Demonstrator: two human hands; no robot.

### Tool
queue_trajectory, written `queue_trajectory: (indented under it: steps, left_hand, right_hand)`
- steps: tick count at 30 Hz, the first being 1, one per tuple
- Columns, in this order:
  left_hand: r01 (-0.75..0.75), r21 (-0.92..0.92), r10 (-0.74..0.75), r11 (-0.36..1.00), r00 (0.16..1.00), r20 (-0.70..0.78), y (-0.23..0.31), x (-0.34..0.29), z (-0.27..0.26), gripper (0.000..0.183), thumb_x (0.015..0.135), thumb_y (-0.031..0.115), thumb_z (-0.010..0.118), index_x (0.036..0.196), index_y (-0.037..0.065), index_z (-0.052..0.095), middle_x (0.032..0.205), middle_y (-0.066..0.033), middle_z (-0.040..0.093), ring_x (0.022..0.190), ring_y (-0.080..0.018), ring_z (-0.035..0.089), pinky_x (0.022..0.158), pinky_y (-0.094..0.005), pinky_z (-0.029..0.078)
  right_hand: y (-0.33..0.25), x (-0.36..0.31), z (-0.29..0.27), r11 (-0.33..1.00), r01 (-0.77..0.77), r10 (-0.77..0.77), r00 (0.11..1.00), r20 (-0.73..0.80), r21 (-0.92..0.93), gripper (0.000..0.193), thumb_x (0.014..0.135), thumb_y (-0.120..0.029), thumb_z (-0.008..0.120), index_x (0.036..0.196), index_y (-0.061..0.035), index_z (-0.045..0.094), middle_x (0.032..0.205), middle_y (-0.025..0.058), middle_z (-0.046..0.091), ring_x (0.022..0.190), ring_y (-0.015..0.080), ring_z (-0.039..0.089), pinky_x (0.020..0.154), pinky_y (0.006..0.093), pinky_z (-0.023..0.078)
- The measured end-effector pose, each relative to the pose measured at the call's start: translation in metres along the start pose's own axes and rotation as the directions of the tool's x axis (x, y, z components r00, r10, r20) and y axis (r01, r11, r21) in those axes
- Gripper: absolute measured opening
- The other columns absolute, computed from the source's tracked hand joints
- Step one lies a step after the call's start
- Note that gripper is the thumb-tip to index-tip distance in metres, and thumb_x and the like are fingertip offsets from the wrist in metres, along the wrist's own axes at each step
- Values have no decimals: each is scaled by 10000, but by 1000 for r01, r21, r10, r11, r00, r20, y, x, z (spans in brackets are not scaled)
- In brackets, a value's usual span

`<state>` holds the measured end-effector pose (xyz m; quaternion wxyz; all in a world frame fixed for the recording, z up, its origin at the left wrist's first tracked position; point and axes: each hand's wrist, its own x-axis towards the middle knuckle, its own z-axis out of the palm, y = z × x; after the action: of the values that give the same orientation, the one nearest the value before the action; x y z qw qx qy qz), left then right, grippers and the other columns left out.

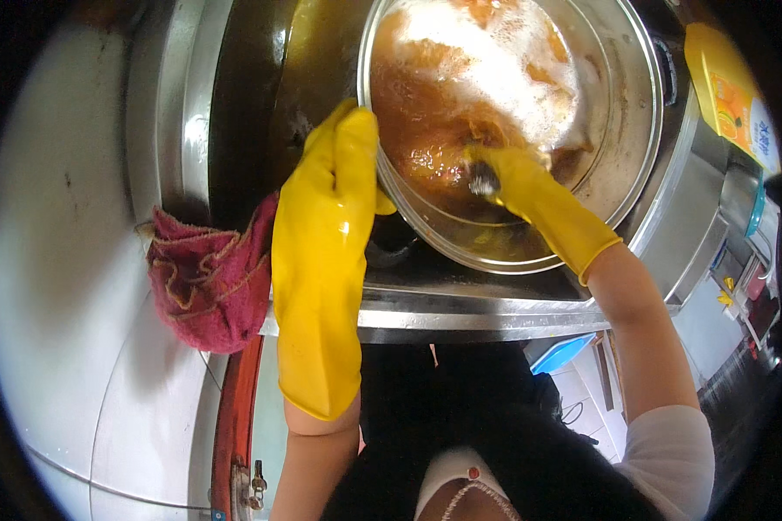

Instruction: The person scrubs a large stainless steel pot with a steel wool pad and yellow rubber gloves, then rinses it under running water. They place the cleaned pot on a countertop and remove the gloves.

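Note:
A large round metal pot (621, 165) sits tilted in the sink and holds brownish, foamy water (426, 78). My left hand (326, 191), in a long yellow rubber glove, grips the pot's left rim. Inside the pot, my right hand (517, 182) wears a matching glove and reaches down to the water. A dark, shiny, silvery scrubber (483, 180) shows at its fingers, which are partly hidden and blurred. Water splashes beside them.
A crumpled dark pink cloth (208, 278) hangs over the sink's front left edge (408, 317). To the right stands a yellow bottle (730, 95) with an orange label. A white tiled wall lies at left; a blue object (565, 352) is below, near the floor.

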<state>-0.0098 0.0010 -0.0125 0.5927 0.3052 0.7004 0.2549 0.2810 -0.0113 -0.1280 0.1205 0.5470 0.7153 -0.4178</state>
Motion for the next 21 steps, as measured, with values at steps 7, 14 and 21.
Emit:
queue_trajectory:
  steps: [7, 14, 21]
  left_hand:
    - [42, -81, -36, 996, 997, 72, -7, 6, -2, 501, 1109, 324, 496, 1496, 14, 572, 1091, -211, 760, 782, -213, 750, 805, -303, 564]
    - [50, -116, -37, 992, 994, 107, -6, -1, 8, 278, 1131, 208, 507, 1202, 48, 723, 765, -10, 655, 565, -76, 574, 526, -252, 479]
    - [15, -47, -6, 999, 984, 176, -3, -5, 6, 298, 1140, 238, 496, 1202, 31, 701, 761, -80, 714, 557, -158, 658, 533, -306, 530]
  right_hand:
    - [-48, -51, -20, 134, -303, -157, 933, 323, 943, 634, 886, 21, 743, 1495, -84, 596, 1488, 77, 618, 1353, 196, 581, 1148, 344, 449]
    - [-160, 52, -69, 623, 271, 190, 857, -479, 734, 455, 866, -48, 808, 1301, -36, 677, 1179, 104, 752, 1081, 222, 708, 972, 380, 558]
    - [-163, 59, -89, 581, 19, 379, 878, -291, 814, 250, 888, -136, 820, 1095, -42, 715, 931, 94, 762, 876, 228, 715, 807, 392, 581]
